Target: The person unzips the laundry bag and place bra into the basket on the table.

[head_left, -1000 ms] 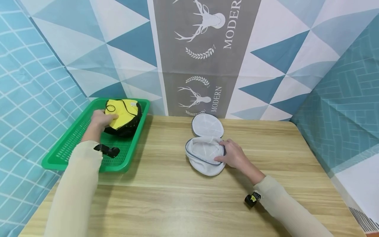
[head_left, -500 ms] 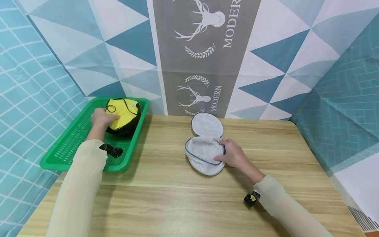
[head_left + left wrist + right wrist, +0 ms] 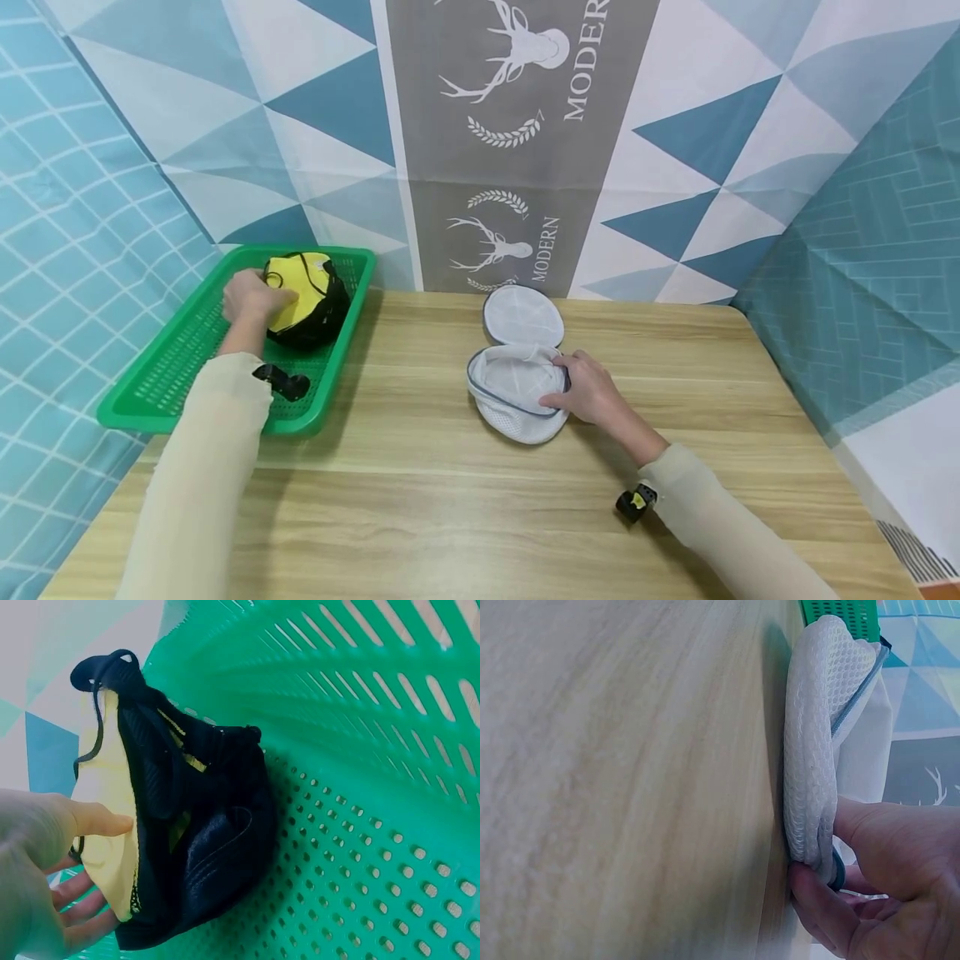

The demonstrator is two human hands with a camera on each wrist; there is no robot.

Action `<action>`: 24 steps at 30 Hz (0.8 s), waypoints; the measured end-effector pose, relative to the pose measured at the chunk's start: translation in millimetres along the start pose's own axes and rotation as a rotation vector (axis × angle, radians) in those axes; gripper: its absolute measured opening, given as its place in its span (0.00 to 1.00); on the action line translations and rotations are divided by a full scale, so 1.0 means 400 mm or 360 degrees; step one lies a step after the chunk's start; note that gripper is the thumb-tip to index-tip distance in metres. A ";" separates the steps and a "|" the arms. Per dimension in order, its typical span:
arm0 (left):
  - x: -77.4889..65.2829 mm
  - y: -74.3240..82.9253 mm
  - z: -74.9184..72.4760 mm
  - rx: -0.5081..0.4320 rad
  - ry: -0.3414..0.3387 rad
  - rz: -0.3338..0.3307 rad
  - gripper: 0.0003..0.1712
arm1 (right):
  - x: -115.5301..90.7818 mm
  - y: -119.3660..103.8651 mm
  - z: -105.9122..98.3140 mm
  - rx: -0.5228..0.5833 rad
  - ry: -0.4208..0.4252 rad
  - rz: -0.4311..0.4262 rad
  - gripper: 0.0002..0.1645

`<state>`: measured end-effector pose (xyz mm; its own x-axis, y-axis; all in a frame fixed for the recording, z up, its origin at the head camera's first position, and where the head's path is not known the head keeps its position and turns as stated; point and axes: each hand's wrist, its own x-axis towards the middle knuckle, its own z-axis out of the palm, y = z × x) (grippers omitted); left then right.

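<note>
My left hand (image 3: 255,298) reaches into a green basket and pinches the edge of a yellow-and-black cloth item (image 3: 202,825), thumb on its yellow face and fingers beneath. A thin black cord loops over the yellow side; the dark part sags towards the basket floor, and its exact kind is unclear. Further right, a white mesh laundry bag (image 3: 517,421) with a dark zip edge lies unzipped on the table, its round lid (image 3: 523,315) folded back. My right hand (image 3: 588,390) grips the right rim of the bag, thumb inside and fingers outside.
The green slotted basket (image 3: 321,412) stands at the table's left, near the patterned back cloth (image 3: 495,158). Wood-grain tabletop (image 3: 450,517) lies in front of the bag and between it and the basket. Cameras are strapped to both wrists.
The yellow-and-black item has turned slightly in my left hand, so more of its black side shows. My left hand has shifted a little. The right hand and mesh bag stay put.
</note>
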<state>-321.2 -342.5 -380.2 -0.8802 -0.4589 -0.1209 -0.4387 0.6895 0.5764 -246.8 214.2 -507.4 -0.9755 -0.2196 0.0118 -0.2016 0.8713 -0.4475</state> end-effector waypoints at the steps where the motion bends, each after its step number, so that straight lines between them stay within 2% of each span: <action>1: 0.012 -0.004 0.002 -0.0004 -0.0010 -0.0004 0.48 | -0.001 -0.003 -0.002 0.0005 0.0003 0.0001 0.54; 6: 0.100 -0.043 0.029 -0.0061 -0.0013 0.0011 0.52 | -0.016 -0.027 -0.024 0.0033 0.0012 -0.0008 0.54; 8: 0.118 -0.051 0.037 -0.0064 -0.0012 0.0024 0.52 | -0.015 -0.022 -0.022 0.0030 0.0008 -0.0009 0.54; 10: 0.121 -0.050 0.038 -0.0040 -0.0013 0.0046 0.52 | -0.004 -0.006 -0.011 0.0029 -0.0001 0.0014 0.54; 17: 0.065 0.002 0.013 0.0008 0.0007 0.0110 0.47 | 0.011 0.030 0.008 0.0106 -0.0007 -0.0025 0.59; 18: 0.066 0.004 0.012 0.0012 0.0010 0.0121 0.47 | 0.012 0.029 0.004 0.0122 -0.0003 -0.0022 0.59; 20: 0.074 0.006 0.011 0.0017 -0.0004 0.0133 0.47 | 0.013 0.029 -0.006 0.0143 -0.0001 -0.0022 0.59; 21: 0.090 -0.003 0.015 0.0013 0.0003 0.0154 0.47 | 0.004 0.007 -0.027 0.0172 -0.0013 -0.0015 0.59; 23: 0.080 0.004 0.008 0.0001 -0.0016 0.0156 0.45 | -0.017 -0.039 -0.075 0.0214 -0.0035 0.0002 0.57; 24: 0.088 0.001 0.009 -0.0004 -0.0023 0.0159 0.45 | -0.027 -0.061 -0.099 0.0234 -0.0044 0.0009 0.56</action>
<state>-353.0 -356.5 -387.1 -0.9220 -0.3799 -0.0744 -0.3482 0.7300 0.5881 -234.9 212.4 -461.2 -0.9734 -0.2287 -0.0152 -0.1789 0.7995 -0.5734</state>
